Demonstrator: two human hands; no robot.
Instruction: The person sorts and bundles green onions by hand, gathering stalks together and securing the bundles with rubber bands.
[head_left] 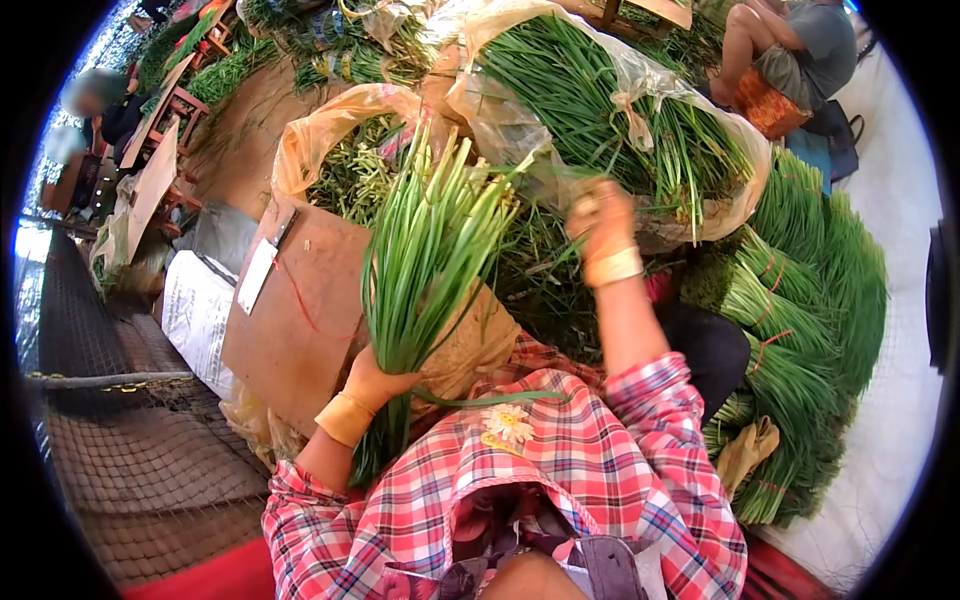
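Note:
My left hand [378, 380] is closed around a thick bunch of garlic chives [425, 250]. The pale cut ends fan out at the top, and the leaf tips hang down past my wrist. One loose blade sticks out to the right across my lap. My right hand [602, 225] is raised to the right of the bunch, its fingers curled and blurred. Thin green blades show by its fingertips, but whether it grips them is unclear. Just beyond it lies a clear plastic bag [735, 205] full of loose chives [560, 85].
A brown board [290, 300] with a white-bladed tool [260, 270] sits at my left. Behind the bunch is an orange-tinted bag [295, 150] of trimmings. Tied chive bundles [790, 350] are piled on my right. People [800, 50] sit farther off, near small wooden stools [165, 160].

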